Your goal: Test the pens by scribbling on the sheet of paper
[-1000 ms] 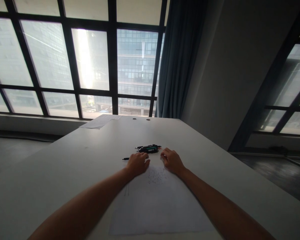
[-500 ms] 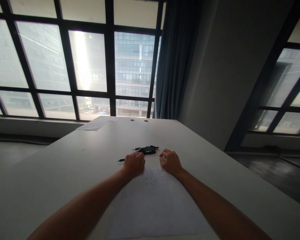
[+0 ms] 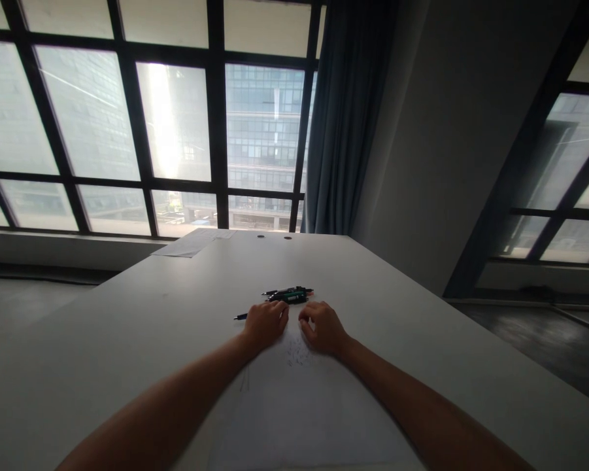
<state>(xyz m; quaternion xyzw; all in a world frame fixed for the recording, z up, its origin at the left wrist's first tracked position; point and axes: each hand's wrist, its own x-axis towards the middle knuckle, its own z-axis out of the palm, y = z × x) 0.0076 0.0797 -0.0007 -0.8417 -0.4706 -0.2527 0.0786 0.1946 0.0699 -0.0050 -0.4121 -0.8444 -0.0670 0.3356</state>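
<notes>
My left hand (image 3: 267, 323) is closed at the far edge of a white sheet of paper (image 3: 304, 418). A dark pen (image 3: 240, 316) sticks out from its left side; the fingers hide the rest of it. Just to the right, my right hand (image 3: 322, 326) is curled with thumb and fingers drawn together. Whatever may be between those fingertips is too small to make out. Dark scribbled marks cover the paper's upper part, partly between the hands. Beyond the hands lies a bunch of several dark pens (image 3: 288, 295), one with a reddish end.
The long white table (image 3: 387, 327) stretches away toward the windows. More sheets of paper (image 3: 189, 245) lie at its far left edge. Two small dark round spots (image 3: 287, 237) mark the far end. A blue curtain (image 3: 331, 144) hangs behind it.
My right hand has moved left and slightly nearer to me, closing on my left hand and covering more of the scribble. The left hand and its pen have shifted slightly right.
</notes>
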